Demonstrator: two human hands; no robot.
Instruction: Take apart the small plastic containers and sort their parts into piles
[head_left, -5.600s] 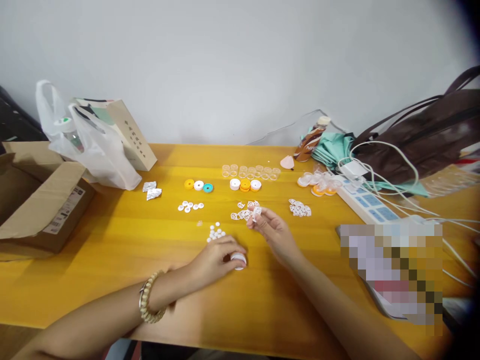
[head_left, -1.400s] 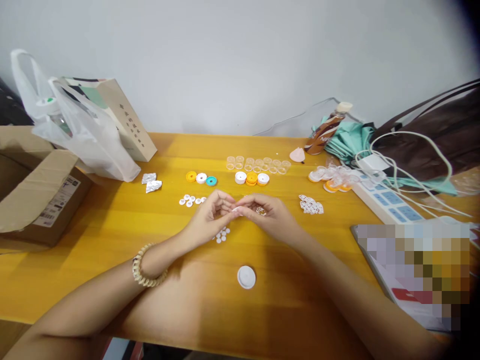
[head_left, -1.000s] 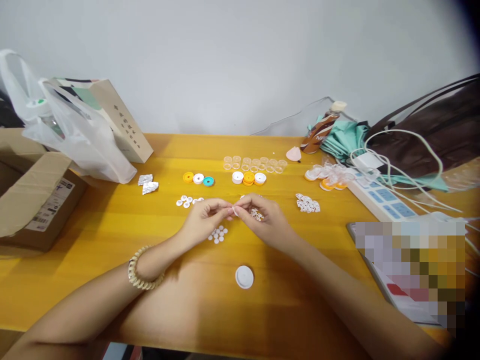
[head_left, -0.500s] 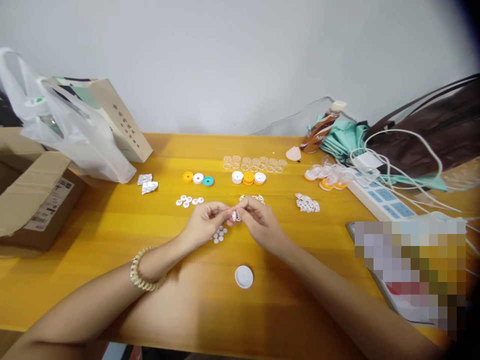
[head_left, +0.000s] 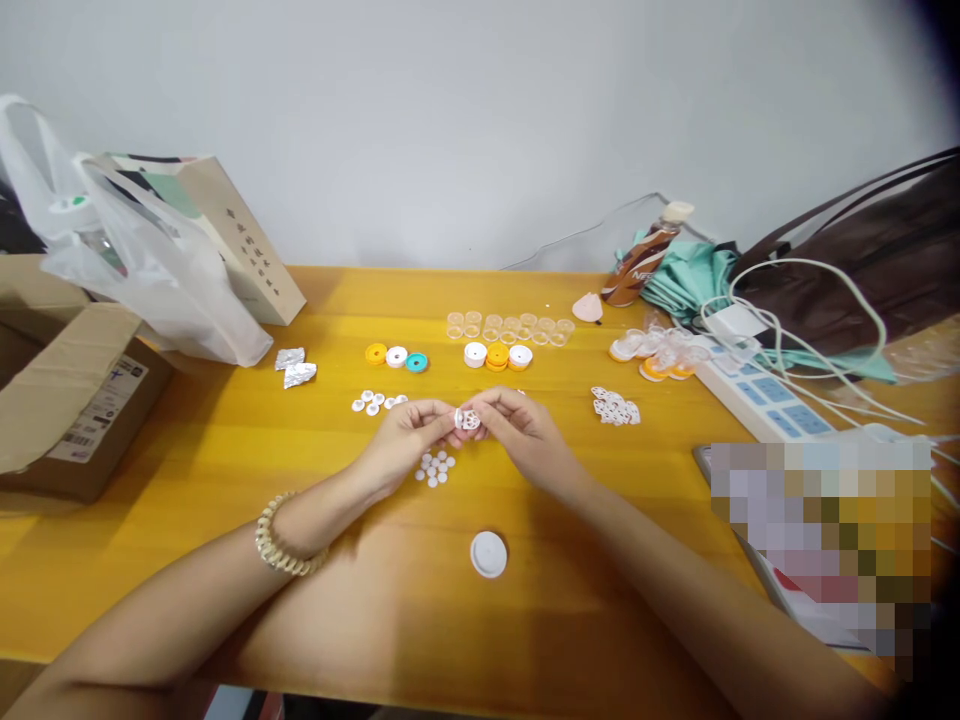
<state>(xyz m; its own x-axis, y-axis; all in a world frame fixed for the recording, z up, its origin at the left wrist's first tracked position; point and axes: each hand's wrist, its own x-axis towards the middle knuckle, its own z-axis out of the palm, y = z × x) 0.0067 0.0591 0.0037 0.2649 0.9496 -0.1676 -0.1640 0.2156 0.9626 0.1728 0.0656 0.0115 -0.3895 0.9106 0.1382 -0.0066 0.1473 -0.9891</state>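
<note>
My left hand and my right hand meet above the middle of the yellow table. Both pinch one small white openwork plastic piece between their fingertips. Just below the hands lies a cluster of small white discs. A white round cap rests alone on the table nearer to me. A beaded bracelet circles my left wrist.
Behind the hands sit yellow, white and teal caps, a row of clear cups, more white pieces and foil scraps. A cardboard box and plastic bag stand left; a power strip, cables and a brown bag right.
My left hand let go of the white cap, which now lies on the table, and joined my right hand on the small white piece. Over the last second the piece turned between the fingertips.
</note>
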